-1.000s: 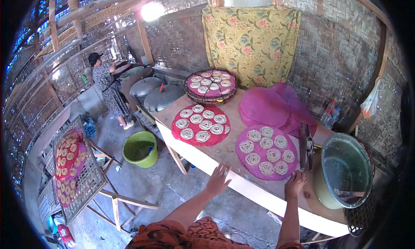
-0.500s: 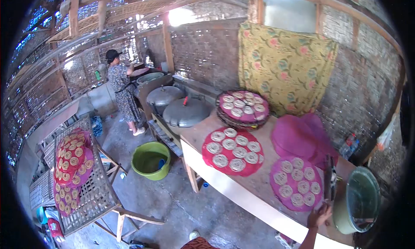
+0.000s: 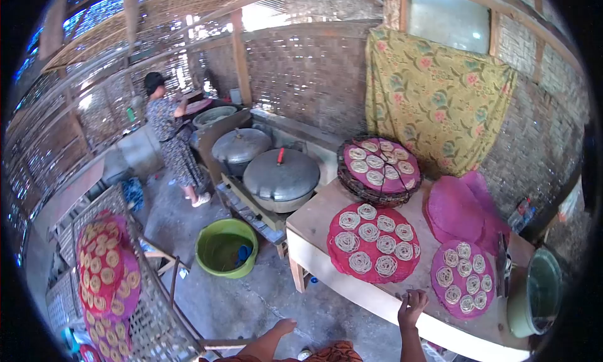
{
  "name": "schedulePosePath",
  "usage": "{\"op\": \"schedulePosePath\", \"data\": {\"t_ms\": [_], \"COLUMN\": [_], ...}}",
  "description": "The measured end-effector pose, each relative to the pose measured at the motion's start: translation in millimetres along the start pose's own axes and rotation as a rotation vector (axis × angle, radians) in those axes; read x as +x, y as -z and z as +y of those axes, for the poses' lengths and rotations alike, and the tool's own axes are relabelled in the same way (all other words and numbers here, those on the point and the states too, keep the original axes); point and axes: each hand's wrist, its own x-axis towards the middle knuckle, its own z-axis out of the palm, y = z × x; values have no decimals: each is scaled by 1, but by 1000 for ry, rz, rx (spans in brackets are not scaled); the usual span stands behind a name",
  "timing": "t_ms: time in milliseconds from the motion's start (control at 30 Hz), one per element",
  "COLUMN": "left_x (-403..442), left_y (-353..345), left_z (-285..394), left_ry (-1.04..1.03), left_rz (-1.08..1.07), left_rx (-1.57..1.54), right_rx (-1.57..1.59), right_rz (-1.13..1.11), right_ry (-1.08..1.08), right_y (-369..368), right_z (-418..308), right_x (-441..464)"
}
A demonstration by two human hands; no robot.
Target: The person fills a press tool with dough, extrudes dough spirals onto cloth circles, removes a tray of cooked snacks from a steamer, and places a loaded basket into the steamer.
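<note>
My right hand [image 3: 412, 307] hovers at the table's front edge, fingers loosely curled and apart, with nothing in it. It is nearest to a red round cloth [image 3: 374, 243] bearing several pale noodle coils. My left hand [image 3: 284, 326] hangs low over the floor in front of the table; its fingers are too small and turned away to make out. A pink round cloth [image 3: 463, 279] with more coils lies right of my right hand. Behind the red cloth, a round stacked rack [image 3: 379, 171] carries a pink cloth with coils.
Two lidded pots [image 3: 281, 175] stand on the stove left of the table [image 3: 402, 293]. A green tub [image 3: 227, 247] sits on the floor. Another person [image 3: 173, 136] stands at the far stove. A bucket [image 3: 534, 293] is at right, a woven rack [image 3: 151, 305] at left.
The view has swung left and closer to the stove. My right hand has left the dark tongs-like tool by the bucket and moved left along the table edge. My left hand is lower.
</note>
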Motion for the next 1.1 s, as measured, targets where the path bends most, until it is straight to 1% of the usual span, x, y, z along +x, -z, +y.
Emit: {"op": "schedulePosePath", "data": {"t_ms": [33, 67, 133, 167, 200, 233, 267, 300, 333, 367, 400, 433, 500, 567, 600, 633, 700, 733, 767, 800, 833, 867, 900, 933, 967, 1000, 1033, 1067, 1100], "left_x": [12, 21, 32, 36, 38, 39, 40, 37, 35, 34, 35, 38, 46, 58, 65, 73, 126, 153, 172, 180, 200, 229, 258, 297, 307, 338, 373, 406, 435], "left_y": [11, 21, 31, 28, 23, 16, 3, -1, 12, 32, 54, 74, 110, 138, 152, 167, 211, 241, 275, 335, 385, 416, 462, 497, 531, 558, 585, 606, 629], "left_z": [1, 0, -4, -11, -21, -35, -58, -71, -80, -91, -104, -114, -131, -159, -169, -179, -178, -170, -169, -119, -109, -110, -104, -113, -89, -85, -86, -89, -90], "left_ry": [-18, -37, -118, -128, -76, -22, 69, 152, 210, 219, 208, 194, 124, -53, -163, -313, 45, 240, 176, 111, -36, -129, -315, -216, -158, -276, -313, -352, -437], "left_rz": [41, 24, 138, 114, 53, -4, -148, -298, -401, -438, -444, -441, -434, -406, -373, -315, 120, 307, 568, 880, 889, 1161, 1292, 1236, 1106, 1199, 1150, 1095, 1099], "left_rx": [-90, -74, -145, -138, -58, 24, 73, 134, 157, 137, 105, 75, 28, -26, -39, -42, 154, 186, 180, 11, 221, 250, 437, 619, 328, 244, 316, 390, 548], "right_rx": [-3, -6, -12, 4, -10, -65, -117, -122, -202, -281, -330, -336, -357, -392, -389, -385, -398, -410, -411, -416, -420, -430, -430, -568, -709, -532, -551, -513, -476], "right_rz": [-22, -44, -62, -94, -94, -19, 55, 56, 37, 23, -3, -3, -74, -101, -122, -150, -167, -178, -212, -214, -207, -231, -233, -194, -157, -187, -142, -58, 33], "right_ry": [19, 39, -23, -70, -88, -88, -87, -101, -122, -143, -125, -143, -186, -149, -180, -208, -196, -200, -189, -207, -225, -239, -235, -202, -174, -272, -235, -311, -388], "right_y": [-4, -9, -24, -31, -37, -44, -51, -54, -53, -55, -56, -54, -52, -50, -50, -52, -58, -57, -57, -58, -61, -63, -66, -70, -75, -72, -74, -72, -74], "right_z": [-4, -6, 2, 7, 10, 12, 13, 8, 1, -4, -5, -10, -19, -27, -33, -36, -33, -33, -35, -36, -36, -32, -23, -12, -9, -26, -16, 5, 16], "right_x": [6, 10, 10, 8, 6, 4, 3, 2, 8, 16, 20, 24, 33, 40, 43, 46, 47, 46, 45, 47, 49, 45, 38, 30, 23, 35, 26, 8, -10]}}
